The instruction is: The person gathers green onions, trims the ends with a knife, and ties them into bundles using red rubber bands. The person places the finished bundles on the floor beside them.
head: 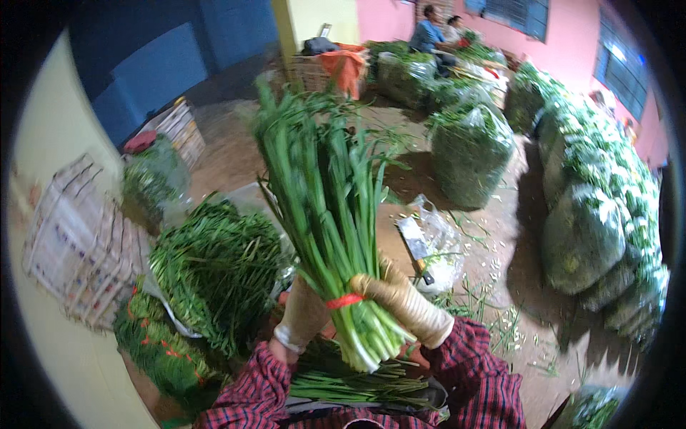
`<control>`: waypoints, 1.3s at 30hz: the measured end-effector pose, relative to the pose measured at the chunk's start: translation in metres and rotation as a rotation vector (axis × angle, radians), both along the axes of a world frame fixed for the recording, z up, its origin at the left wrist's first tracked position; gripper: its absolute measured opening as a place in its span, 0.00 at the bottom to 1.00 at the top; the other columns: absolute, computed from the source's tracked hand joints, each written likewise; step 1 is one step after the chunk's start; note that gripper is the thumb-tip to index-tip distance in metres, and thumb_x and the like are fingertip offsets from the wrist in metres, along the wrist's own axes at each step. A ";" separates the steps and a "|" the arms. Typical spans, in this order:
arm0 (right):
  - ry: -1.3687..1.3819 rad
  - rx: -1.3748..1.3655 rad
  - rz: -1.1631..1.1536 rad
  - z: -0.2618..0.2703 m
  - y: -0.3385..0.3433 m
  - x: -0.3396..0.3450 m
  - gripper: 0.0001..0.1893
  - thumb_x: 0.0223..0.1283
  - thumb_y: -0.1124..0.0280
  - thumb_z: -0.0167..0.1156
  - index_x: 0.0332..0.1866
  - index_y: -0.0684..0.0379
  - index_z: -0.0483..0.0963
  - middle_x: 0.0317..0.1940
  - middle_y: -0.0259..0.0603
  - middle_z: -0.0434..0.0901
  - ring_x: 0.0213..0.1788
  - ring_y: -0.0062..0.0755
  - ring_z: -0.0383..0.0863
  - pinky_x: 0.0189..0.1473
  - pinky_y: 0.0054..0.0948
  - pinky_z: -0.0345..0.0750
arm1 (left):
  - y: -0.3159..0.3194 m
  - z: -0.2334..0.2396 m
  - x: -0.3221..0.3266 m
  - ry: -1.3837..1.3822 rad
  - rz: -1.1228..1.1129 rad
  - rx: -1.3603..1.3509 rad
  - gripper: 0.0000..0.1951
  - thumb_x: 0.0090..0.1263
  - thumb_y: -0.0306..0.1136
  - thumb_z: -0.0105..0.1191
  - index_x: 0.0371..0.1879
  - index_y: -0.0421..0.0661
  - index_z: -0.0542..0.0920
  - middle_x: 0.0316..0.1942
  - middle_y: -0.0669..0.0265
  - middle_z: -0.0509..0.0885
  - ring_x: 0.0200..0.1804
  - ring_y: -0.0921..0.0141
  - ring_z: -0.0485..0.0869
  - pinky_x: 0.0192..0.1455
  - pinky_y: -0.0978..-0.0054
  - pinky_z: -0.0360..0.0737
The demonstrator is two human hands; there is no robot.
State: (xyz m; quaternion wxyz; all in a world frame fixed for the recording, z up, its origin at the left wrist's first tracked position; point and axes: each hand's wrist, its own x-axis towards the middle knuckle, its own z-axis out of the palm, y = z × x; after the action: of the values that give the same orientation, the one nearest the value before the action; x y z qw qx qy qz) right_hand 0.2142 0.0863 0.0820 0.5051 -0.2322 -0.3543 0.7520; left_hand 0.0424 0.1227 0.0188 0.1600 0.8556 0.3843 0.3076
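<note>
A large bunch of long green leafy stalks [332, 214], perhaps garlic greens, is held up in front of me. A red tie [345, 300] wraps it just above the pale cut ends. My right hand [407, 305], in a light work glove, grips the right side of the bunch, its thumb near the tie. My gloved left hand [303, 311] supports it from behind on the left, its fingers hidden by the leaves. Below the bunch, loose green stalks [353, 387] lie across my lap. Beyond my right hand are a cleaver [412, 238] and a clear plastic bag [445, 257].
A heap of loose greens [220, 268] stands at my left, with red-tied bundles [161, 338] beside it. Plastic crates [86, 252] line the left wall. Filled sacks [471, 155] stand ahead and in a row [584, 236] at right. Two people [429, 32] sit at the back.
</note>
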 end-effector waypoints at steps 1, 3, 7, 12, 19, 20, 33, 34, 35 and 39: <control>-0.119 0.027 0.036 0.003 -0.005 -0.006 0.35 0.56 0.68 0.60 0.66 0.60 0.51 0.53 0.42 0.70 0.51 0.28 0.71 0.52 0.28 0.71 | -0.002 -0.005 0.002 -0.462 -0.070 -0.323 0.30 0.67 0.53 0.40 0.61 0.43 0.63 0.57 0.55 0.71 0.57 0.62 0.71 0.63 0.62 0.64; -0.830 0.402 -0.092 0.004 -0.004 -0.019 0.35 0.54 0.67 0.62 0.64 0.63 0.54 0.54 0.45 0.69 0.56 0.33 0.68 0.57 0.30 0.67 | -0.004 -0.013 0.000 -1.314 -0.320 -0.931 0.34 0.66 0.59 0.34 0.62 0.42 0.60 0.58 0.55 0.68 0.57 0.61 0.71 0.61 0.61 0.67; -0.641 0.355 -0.119 0.004 -0.001 -0.030 0.44 0.50 0.67 0.66 0.67 0.69 0.45 0.62 0.55 0.60 0.62 0.38 0.63 0.63 0.32 0.61 | -0.019 -0.033 -0.033 -0.937 -0.078 -0.676 0.27 0.68 0.49 0.39 0.63 0.48 0.60 0.63 0.62 0.63 0.64 0.63 0.62 0.67 0.61 0.56; -0.623 0.555 -0.145 0.014 0.002 -0.056 0.48 0.48 0.67 0.67 0.68 0.67 0.41 0.66 0.53 0.52 0.67 0.35 0.53 0.67 0.32 0.53 | -0.021 -0.055 -0.050 -1.461 -0.292 -0.775 0.27 0.70 0.48 0.38 0.64 0.45 0.57 0.62 0.62 0.64 0.61 0.67 0.66 0.63 0.65 0.63; -0.222 0.302 0.083 0.022 0.014 -0.067 0.30 0.60 0.70 0.55 0.67 0.60 0.54 0.60 0.41 0.63 0.61 0.28 0.62 0.62 0.26 0.60 | -0.027 -0.029 -0.072 -1.352 -0.384 -0.672 0.25 0.71 0.47 0.36 0.63 0.47 0.61 0.59 0.57 0.68 0.57 0.58 0.70 0.61 0.60 0.66; -0.262 0.241 0.056 0.020 0.012 -0.063 0.27 0.61 0.69 0.55 0.65 0.61 0.57 0.56 0.39 0.67 0.58 0.25 0.65 0.59 0.24 0.62 | -0.029 -0.025 -0.080 -1.436 -0.589 -0.797 0.25 0.71 0.47 0.35 0.64 0.47 0.60 0.60 0.57 0.67 0.59 0.58 0.69 0.62 0.59 0.65; -0.405 0.194 0.063 -0.016 0.009 -0.050 0.16 0.64 0.64 0.51 0.51 0.63 0.72 0.36 0.33 0.79 0.39 0.17 0.75 0.45 0.19 0.70 | -0.033 -0.022 -0.105 -1.857 -0.924 -1.061 0.32 0.67 0.49 0.43 0.66 0.46 0.55 0.55 0.59 0.72 0.52 0.61 0.74 0.59 0.50 0.64; -0.406 0.214 0.072 -0.015 0.009 -0.051 0.17 0.63 0.61 0.52 0.51 0.62 0.73 0.36 0.33 0.79 0.38 0.18 0.75 0.45 0.20 0.70 | -0.037 -0.019 -0.109 -1.871 -0.793 -1.032 0.31 0.67 0.49 0.43 0.66 0.46 0.55 0.55 0.60 0.73 0.51 0.63 0.75 0.57 0.51 0.67; -0.427 0.212 0.081 -0.014 0.009 -0.053 0.18 0.63 0.59 0.53 0.50 0.62 0.73 0.36 0.33 0.79 0.38 0.18 0.75 0.44 0.20 0.70 | -0.041 -0.018 -0.109 -1.871 -0.683 -0.996 0.31 0.68 0.50 0.41 0.66 0.47 0.56 0.54 0.61 0.73 0.51 0.63 0.76 0.54 0.53 0.70; -0.349 0.191 0.156 -0.004 0.009 -0.062 0.18 0.63 0.60 0.52 0.51 0.62 0.73 0.35 0.32 0.79 0.38 0.17 0.74 0.45 0.19 0.70 | -0.055 -0.008 -0.121 -1.845 -0.506 -0.944 0.33 0.64 0.47 0.50 0.66 0.50 0.55 0.53 0.66 0.73 0.53 0.65 0.72 0.58 0.57 0.65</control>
State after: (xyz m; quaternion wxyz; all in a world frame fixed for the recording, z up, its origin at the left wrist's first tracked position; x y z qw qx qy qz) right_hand 0.1521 0.0950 0.0779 0.3961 -0.2818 -0.5230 0.7002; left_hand -0.0783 0.0681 0.0107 0.7638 0.1981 0.0057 0.6143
